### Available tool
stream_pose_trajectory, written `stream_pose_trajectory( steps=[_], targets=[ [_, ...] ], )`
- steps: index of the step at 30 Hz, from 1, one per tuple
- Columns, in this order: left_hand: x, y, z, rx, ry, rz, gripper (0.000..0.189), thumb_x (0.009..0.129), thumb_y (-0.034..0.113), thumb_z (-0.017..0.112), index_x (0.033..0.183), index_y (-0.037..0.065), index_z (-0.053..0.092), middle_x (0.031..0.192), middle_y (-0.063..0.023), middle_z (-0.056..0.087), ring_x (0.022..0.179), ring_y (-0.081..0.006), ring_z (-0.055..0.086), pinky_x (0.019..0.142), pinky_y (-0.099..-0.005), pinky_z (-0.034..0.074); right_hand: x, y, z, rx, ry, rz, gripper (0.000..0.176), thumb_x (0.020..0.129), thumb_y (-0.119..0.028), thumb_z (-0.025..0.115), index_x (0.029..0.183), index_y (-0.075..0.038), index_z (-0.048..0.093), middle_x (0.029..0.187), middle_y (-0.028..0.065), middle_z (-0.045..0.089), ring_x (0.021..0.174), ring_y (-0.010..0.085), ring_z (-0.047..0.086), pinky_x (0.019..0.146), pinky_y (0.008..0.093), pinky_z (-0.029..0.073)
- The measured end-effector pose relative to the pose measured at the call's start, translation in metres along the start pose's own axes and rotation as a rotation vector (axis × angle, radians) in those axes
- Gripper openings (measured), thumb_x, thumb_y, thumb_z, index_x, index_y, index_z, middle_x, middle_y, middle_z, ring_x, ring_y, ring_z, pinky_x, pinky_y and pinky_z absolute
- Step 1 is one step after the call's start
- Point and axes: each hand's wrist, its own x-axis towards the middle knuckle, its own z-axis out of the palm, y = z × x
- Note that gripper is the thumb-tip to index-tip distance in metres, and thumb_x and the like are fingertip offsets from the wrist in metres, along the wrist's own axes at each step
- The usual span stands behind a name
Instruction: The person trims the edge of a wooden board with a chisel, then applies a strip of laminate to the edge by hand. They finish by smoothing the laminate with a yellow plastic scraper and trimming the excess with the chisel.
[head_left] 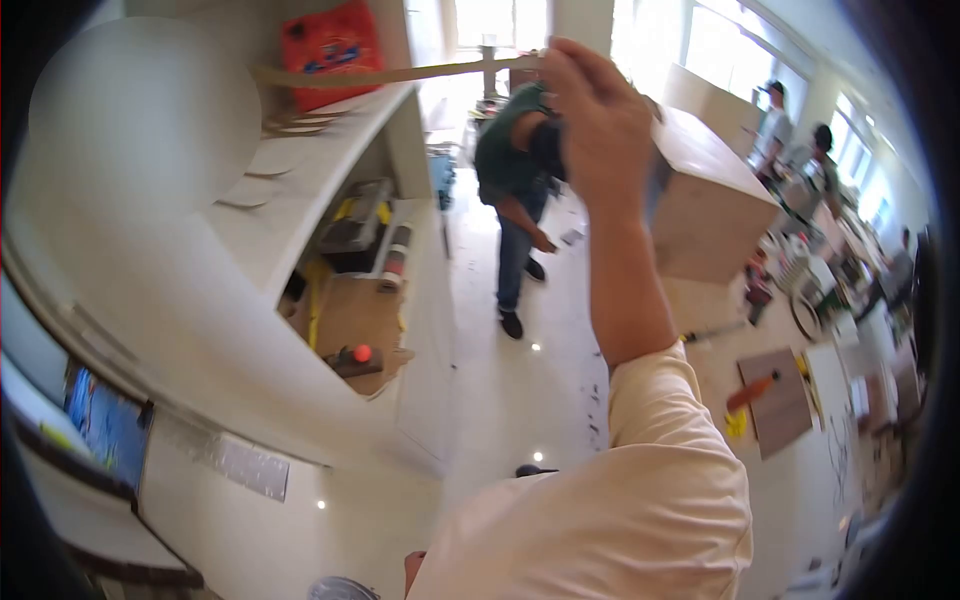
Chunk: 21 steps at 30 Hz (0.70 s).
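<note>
One thin flat strip (410,74) is pinched in your right grip (553,58); the open cubby (376,164) holds a toolbox (353,238) and roll (396,258); your left grip (413,567) can't be told

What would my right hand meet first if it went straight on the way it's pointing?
Probably nothing close: your right hand, pinching the strip, points up and away, and the way looks free as far as the picture shows. The bright window may lie far beyond, though depth is unclear.

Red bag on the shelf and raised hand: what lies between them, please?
In the head view, a thin strip runs from the right hand, crossing before the red bag.
</note>
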Motion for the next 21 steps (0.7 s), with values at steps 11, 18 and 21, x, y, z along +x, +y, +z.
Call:
stream_pose_trajectory(
  steps=[11, 18, 21],
  targets=[
    [0.101, 0.141, -0.037, 0.162, -0.398, 0.178, 0.037, 0.082, 0.027, 0.067, 0.105, -0.001, 0.071, 0.089, -0.0183, 0.072, 0.085, -0.0265, 0.070, 0.077, -0.0376, 0.054, -0.148, -0.096, -0.322, -0.123, 0.348, 0.114, 0.028, 0.094, -0.010, 0.064, 0.119, 0.003, 0.063, 0.096, 0.0046, 0.067, 0.071, 0.0078, 0.056, 0.062, 0.0205, 0.046],
    [-0.031, 0.438, 0.004, -0.079, -0.585, 0.824, 0.029, 0.092, 0.019, 0.065, 0.109, -0.004, 0.065, 0.082, -0.0083, 0.070, 0.072, -0.0153, 0.064, 0.070, -0.0298, 0.052, -0.264, -0.129, -0.412, -0.370, 0.289, 0.611, 0.027, 0.091, -0.013, 0.070, 0.115, 0.000, 0.066, 0.089, 0.0006, 0.066, 0.075, 0.0054, 0.057, 0.067, 0.0207, 0.048],
    [-0.163, 0.523, 0.022, -0.072, -0.634, 1.084, 0.026, 0.088, 0.015, 0.069, 0.107, -0.003, 0.066, 0.079, -0.0085, 0.069, 0.071, -0.0170, 0.065, 0.067, -0.0300, 0.052, -0.308, -0.161, -0.473, -0.708, 0.093, 0.669, 0.028, 0.090, -0.015, 0.071, 0.112, 0.000, 0.066, 0.089, 0.0037, 0.066, 0.073, 0.0084, 0.056, 0.067, 0.0236, 0.047]
  ],
)
